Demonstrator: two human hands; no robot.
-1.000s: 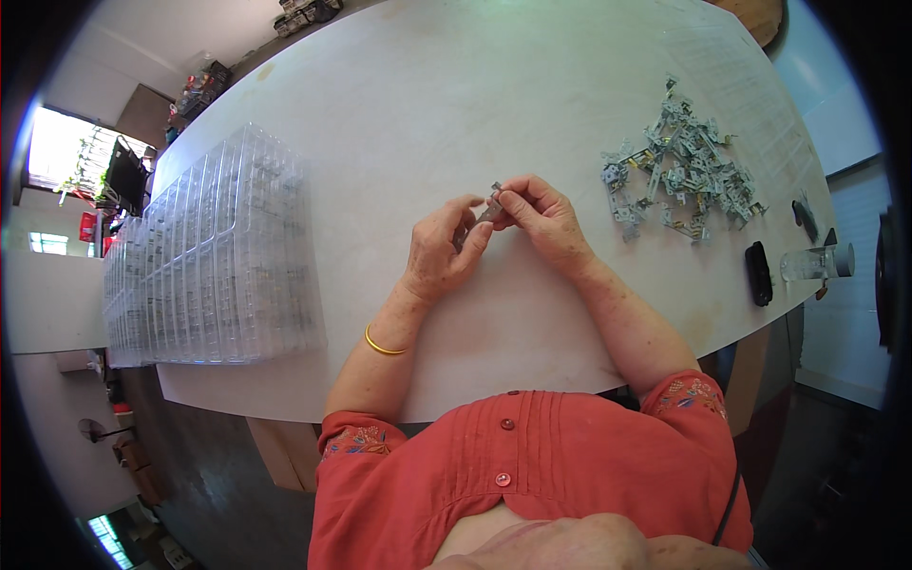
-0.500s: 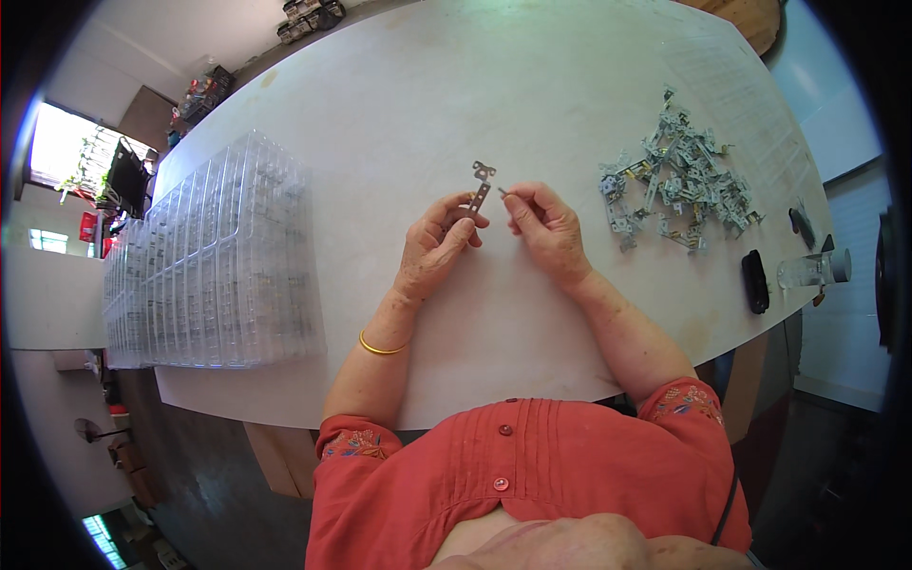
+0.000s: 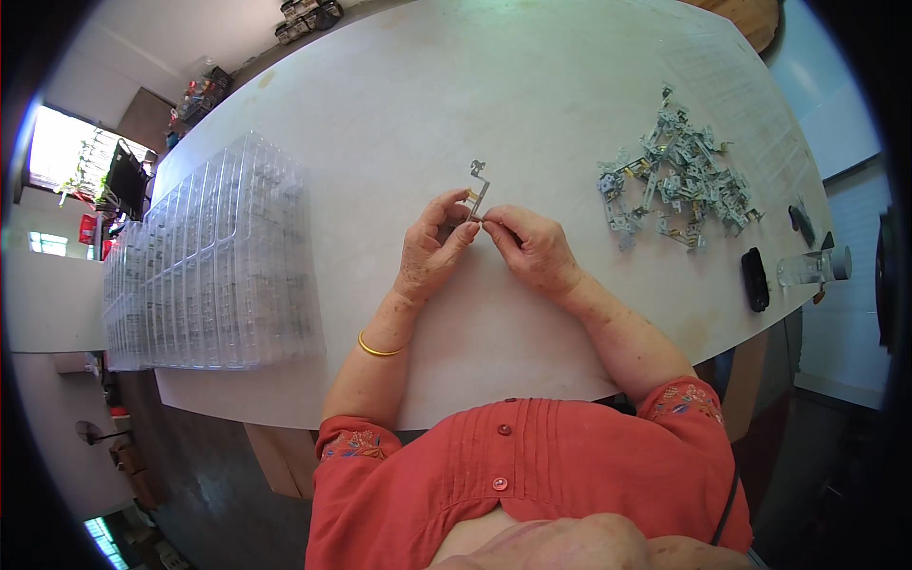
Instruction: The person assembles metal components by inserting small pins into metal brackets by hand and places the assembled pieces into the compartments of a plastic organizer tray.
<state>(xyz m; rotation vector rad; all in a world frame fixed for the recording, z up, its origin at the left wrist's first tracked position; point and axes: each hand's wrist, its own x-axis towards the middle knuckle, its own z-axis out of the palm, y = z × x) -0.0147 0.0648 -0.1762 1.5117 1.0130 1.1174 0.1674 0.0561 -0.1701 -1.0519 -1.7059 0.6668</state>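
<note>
Left hand [image 3: 429, 256]: I pinch the bent metal bracket [image 3: 483, 195] by its near end.
Right hand [image 3: 538, 251]: fingertips pressed together there, any contents hidden.
Bracing: I should hold it steady.

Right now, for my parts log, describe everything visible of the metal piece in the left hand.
The metal piece looks silvery-grey: a narrow strip, bent near its far end, with a wider tip and a yellowish bit alongside. It slants over the table, lower end held by the left hand; the right hand is at that end, contact unclear.
</note>
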